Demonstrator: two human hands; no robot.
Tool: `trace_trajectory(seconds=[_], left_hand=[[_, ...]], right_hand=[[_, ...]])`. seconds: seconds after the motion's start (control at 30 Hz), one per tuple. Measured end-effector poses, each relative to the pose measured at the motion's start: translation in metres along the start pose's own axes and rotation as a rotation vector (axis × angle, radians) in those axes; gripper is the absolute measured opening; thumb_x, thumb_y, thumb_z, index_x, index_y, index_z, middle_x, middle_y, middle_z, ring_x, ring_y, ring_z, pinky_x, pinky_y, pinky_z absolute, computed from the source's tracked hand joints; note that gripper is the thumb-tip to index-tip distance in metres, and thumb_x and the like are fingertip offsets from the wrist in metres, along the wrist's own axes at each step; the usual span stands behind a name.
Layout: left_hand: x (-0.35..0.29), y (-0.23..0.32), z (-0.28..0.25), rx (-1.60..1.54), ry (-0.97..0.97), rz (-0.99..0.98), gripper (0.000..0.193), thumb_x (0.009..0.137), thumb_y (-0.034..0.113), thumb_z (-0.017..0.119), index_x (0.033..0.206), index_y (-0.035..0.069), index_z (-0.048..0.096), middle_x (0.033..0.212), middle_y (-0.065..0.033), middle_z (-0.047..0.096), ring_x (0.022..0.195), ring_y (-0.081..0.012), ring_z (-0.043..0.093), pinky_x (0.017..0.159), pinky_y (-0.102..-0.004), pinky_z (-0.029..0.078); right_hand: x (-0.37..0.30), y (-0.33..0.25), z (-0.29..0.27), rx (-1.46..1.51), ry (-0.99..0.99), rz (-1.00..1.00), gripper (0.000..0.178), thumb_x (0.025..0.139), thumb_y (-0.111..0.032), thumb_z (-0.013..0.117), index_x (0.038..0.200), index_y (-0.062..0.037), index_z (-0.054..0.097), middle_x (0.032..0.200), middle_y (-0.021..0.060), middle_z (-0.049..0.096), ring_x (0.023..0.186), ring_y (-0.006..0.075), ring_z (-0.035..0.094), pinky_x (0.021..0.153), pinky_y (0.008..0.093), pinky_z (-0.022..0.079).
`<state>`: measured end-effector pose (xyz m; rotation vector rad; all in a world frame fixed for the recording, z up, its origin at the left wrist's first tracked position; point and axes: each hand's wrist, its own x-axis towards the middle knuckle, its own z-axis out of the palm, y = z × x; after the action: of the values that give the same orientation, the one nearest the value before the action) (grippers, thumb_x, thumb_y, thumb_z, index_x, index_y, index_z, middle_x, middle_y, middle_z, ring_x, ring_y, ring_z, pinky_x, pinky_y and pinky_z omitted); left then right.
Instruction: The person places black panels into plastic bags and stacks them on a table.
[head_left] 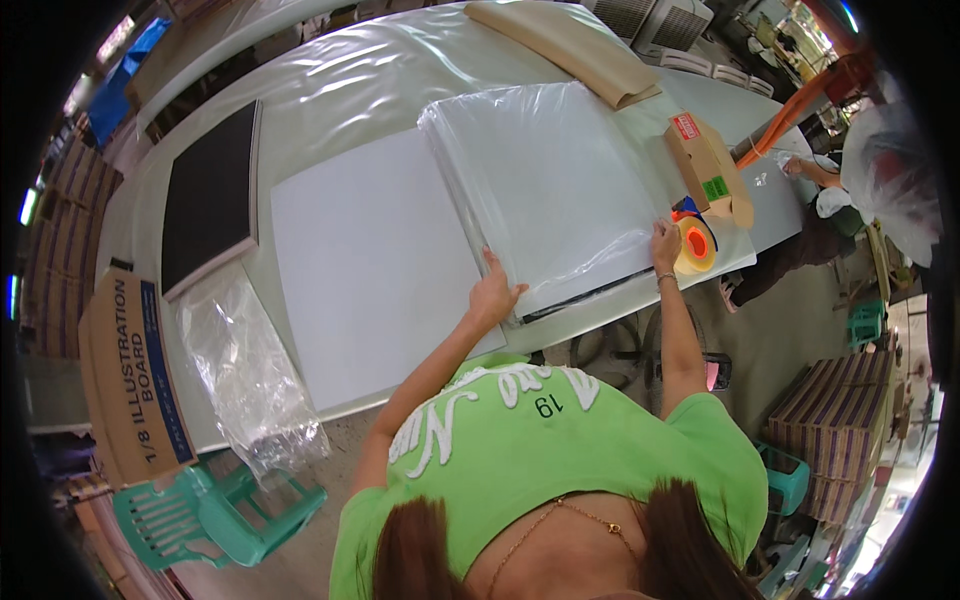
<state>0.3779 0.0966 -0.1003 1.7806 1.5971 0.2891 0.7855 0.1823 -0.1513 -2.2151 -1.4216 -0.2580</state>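
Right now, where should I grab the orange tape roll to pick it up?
Grip the orange tape roll across its round outer rim, coming from the near table edge beside the right hand. It stands tilted on edge, and the cardboard box blocks the far side.
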Motion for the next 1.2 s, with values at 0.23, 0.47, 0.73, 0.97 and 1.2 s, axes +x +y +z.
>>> trace_trajectory(seconds=[0.23,0.47,0.73,0.97,1.2], left_hand=[[-0.005,-0.015,-0.001,-0.102,-0.027,-0.017,0.105,0.08,0.043,0.064,0.138,-0.01,-0.005,0.086,-0.0294,0.062,0.079,-0.0418,0.062,0.072,-0.0452,0.049],[-0.085,-0.075,-0.082,-0.241,-0.086,0.106,0.086,0.086,0.048,0.055,0.143,0.0,0.013,0.088,-0.0191,0.064,0.079,-0.0348,0.061,0.074,-0.0416,0.048],[-0.316,-0.138,-0.214,-0.32,-0.455,-0.395,0.037,0.087,0.036,0.055,0.101,0.004,0.065,0.082,-0.0119,0.067,0.072,-0.0219,0.064,0.068,-0.0389,0.05],[-0.381,-0.286,-0.152,0.393,0.34,-0.676,0.028,0.082,0.015,0.048,0.105,0.001,0.059,0.093,-0.0212,0.063,0.092,-0.0343,0.061,0.078,-0.0454,0.049],[-0.318,-0.371,-0.16,0.417,0.704,-0.482,0.065,0.083,0.042,0.061,0.136,0.01,0.039,0.14,-0.0211,0.032,0.126,-0.0413,0.033,0.103,-0.0514,0.028]], right_hand=[[-0.02,-0.038,0.002,-0.088,0.136,-0.235,0.023,0.083,-0.013,0.054,0.1,-0.0054,0.067,0.08,0.015,0.06,0.077,0.0326,0.059,0.07,0.0403,0.047],[-0.021,-0.076,-0.034,0.033,0.268,-0.265,0.02,0.078,-0.003,0.052,0.083,-0.0088,0.071,0.091,0.0061,0.069,0.075,0.0243,0.064,0.066,0.0347,0.049],[-0.132,-0.261,-0.05,0.703,-0.12,-0.206,0.021,0.082,0.002,0.054,0.095,-0.0067,0.069,0.093,0.0086,0.063,0.081,0.02,0.058,0.073,0.0323,0.047],[-0.293,-0.454,-0.085,0.974,-0.709,-0.846,0.022,0.082,0.007,0.049,0.092,-0.0061,0.065,0.094,0.0126,0.061,0.091,0.0275,0.057,0.08,0.0362,0.045],[-0.416,-0.552,-0.091,0.87,-0.903,-1.346,0.043,0.078,-0.004,0.062,0.119,-0.0149,0.054,0.128,0.0156,0.043,0.119,0.0359,0.039,0.097,0.0425,0.036]])
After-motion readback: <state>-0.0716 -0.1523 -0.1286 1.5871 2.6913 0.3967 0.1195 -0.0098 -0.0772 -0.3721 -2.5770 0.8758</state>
